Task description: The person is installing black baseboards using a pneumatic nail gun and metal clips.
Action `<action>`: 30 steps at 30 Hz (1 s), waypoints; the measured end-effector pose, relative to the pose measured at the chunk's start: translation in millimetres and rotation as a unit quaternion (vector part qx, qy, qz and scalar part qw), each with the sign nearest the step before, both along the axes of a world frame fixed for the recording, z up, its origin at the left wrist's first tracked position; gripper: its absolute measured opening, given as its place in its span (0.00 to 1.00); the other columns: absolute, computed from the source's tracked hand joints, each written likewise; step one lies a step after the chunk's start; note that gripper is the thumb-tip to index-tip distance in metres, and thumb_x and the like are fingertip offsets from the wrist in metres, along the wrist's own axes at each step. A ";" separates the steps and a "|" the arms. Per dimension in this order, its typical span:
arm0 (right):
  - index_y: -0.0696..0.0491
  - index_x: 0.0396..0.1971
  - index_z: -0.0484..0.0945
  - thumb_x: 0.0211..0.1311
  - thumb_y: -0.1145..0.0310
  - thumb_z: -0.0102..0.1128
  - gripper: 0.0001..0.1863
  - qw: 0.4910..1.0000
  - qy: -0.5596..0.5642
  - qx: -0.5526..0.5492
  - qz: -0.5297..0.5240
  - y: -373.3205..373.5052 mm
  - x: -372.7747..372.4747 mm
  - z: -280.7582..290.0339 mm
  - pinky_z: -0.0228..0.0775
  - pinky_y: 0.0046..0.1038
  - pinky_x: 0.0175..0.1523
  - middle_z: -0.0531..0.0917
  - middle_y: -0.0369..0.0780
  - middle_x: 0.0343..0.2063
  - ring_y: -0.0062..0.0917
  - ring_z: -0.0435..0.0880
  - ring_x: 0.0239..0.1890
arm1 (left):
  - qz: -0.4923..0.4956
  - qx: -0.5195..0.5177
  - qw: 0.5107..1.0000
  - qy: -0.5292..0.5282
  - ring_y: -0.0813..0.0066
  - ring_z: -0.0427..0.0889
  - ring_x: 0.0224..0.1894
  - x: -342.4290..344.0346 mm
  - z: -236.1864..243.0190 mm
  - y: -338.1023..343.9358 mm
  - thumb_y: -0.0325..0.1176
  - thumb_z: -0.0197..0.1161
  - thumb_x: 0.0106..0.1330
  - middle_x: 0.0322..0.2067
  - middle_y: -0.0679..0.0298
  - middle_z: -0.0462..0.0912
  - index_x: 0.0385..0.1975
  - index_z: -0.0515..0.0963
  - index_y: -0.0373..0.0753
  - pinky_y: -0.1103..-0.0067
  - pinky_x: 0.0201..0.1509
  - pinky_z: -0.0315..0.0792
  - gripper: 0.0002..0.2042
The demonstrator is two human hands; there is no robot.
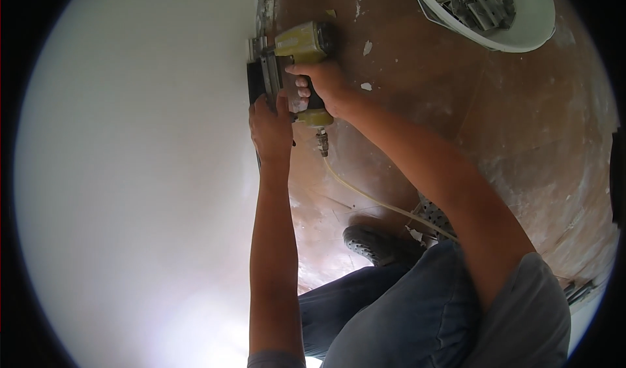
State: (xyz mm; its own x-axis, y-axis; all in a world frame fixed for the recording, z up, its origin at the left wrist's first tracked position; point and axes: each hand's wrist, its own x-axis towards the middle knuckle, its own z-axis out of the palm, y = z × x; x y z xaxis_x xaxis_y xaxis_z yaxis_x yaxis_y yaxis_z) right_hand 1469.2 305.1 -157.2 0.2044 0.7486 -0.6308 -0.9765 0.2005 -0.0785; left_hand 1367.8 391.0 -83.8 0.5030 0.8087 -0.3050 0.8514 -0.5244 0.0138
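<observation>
My right hand (324, 86) is wrapped round the black grip of a yellow-green pneumatic nail gun (301, 45), with its index finger stretched along the trigger area. The gun lies sideways above the floor, its nose side and long metal magazine (270, 71) close against the foot of the wall. From a metal fitting (322, 143) at its handle end runs a thin pale air hose (355, 190). Just below the magazine, my left hand (270, 132) has thumb and fingers on either side of a dark strip (254, 84) along the wall's base. That hand partly hides the strip.
The white wall (137, 139) fills the left side. A white bucket (525, 38) holding metal pieces stands at the far right on the dusty brown floor (417, 87). The hose passes by my grey shoe (368, 243). Some dark strips (579, 291) lie at the lower right.
</observation>
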 end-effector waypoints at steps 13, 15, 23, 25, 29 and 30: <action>0.54 0.31 0.77 0.59 0.68 0.67 0.08 1.000 -0.016 -0.004 -0.004 -0.2 -2.0 -0.1 0.63 0.27 0.25 0.71 0.31 0.18 0.20 0.67 0.17 | 0.052 -0.073 0.995 -0.044 0.40 0.81 0.51 -13.4 -14.0 4.5 0.50 0.62 0.70 0.47 0.39 0.82 0.58 0.69 0.30 0.60 0.53 0.75 0.29; 0.54 0.31 0.77 0.59 0.68 0.67 0.08 1.000 -0.014 -0.010 -0.004 0.7 -0.5 1.5 0.63 0.27 0.24 0.71 0.31 0.18 0.20 0.67 0.17 | 0.051 -0.077 0.995 -0.041 0.39 0.81 0.50 -10.8 -12.5 4.1 0.50 0.62 0.70 0.47 0.39 0.82 0.58 0.69 0.30 0.59 0.53 0.75 0.29; 0.53 0.30 0.76 0.59 0.68 0.67 0.08 1.000 -0.016 -0.004 -0.011 2.2 -3.2 -0.6 0.62 0.26 0.23 0.70 0.31 0.17 0.19 0.67 0.17 | 0.045 -0.071 0.995 -0.052 0.39 0.81 0.50 -12.8 -13.9 4.1 0.50 0.62 0.71 0.46 0.37 0.81 0.56 0.70 0.29 0.59 0.52 0.75 0.28; 0.52 0.29 0.75 0.60 0.68 0.66 0.08 1.000 -0.014 -0.002 -0.012 2.6 -3.6 -0.7 0.62 0.26 0.23 0.70 0.31 0.17 0.19 0.67 0.17 | 0.028 -0.059 0.996 -0.063 0.39 0.81 0.49 -14.2 -15.9 6.0 0.49 0.61 0.71 0.46 0.37 0.81 0.56 0.70 0.29 0.59 0.51 0.75 0.27; 0.52 0.29 0.75 0.60 0.68 0.66 0.08 1.000 -0.019 0.002 -0.004 2.9 -3.8 -3.3 0.62 0.26 0.23 0.70 0.31 0.17 0.19 0.67 0.17 | 0.035 -0.064 0.996 -0.052 0.39 0.82 0.48 -11.7 -13.2 2.6 0.49 0.61 0.71 0.45 0.38 0.82 0.56 0.70 0.29 0.59 0.49 0.76 0.27; 0.52 0.29 0.75 0.60 0.68 0.66 0.08 1.000 -0.016 0.000 -0.006 3.0 -3.9 -3.7 0.62 0.26 0.23 0.70 0.31 0.17 0.19 0.67 0.17 | 0.034 -0.063 0.996 -0.054 0.39 0.83 0.47 -10.5 -12.1 1.1 0.48 0.61 0.71 0.45 0.38 0.82 0.56 0.70 0.29 0.59 0.48 0.76 0.27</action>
State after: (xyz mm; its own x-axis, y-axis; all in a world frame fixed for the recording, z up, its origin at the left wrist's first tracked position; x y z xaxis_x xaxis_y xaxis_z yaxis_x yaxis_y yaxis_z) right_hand 1465.3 308.0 -160.9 0.2330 0.7468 -0.6229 -0.9712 0.2114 -0.1098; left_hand 1357.3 392.1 -95.9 0.4838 0.8008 -0.3530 0.8748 -0.4537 0.1697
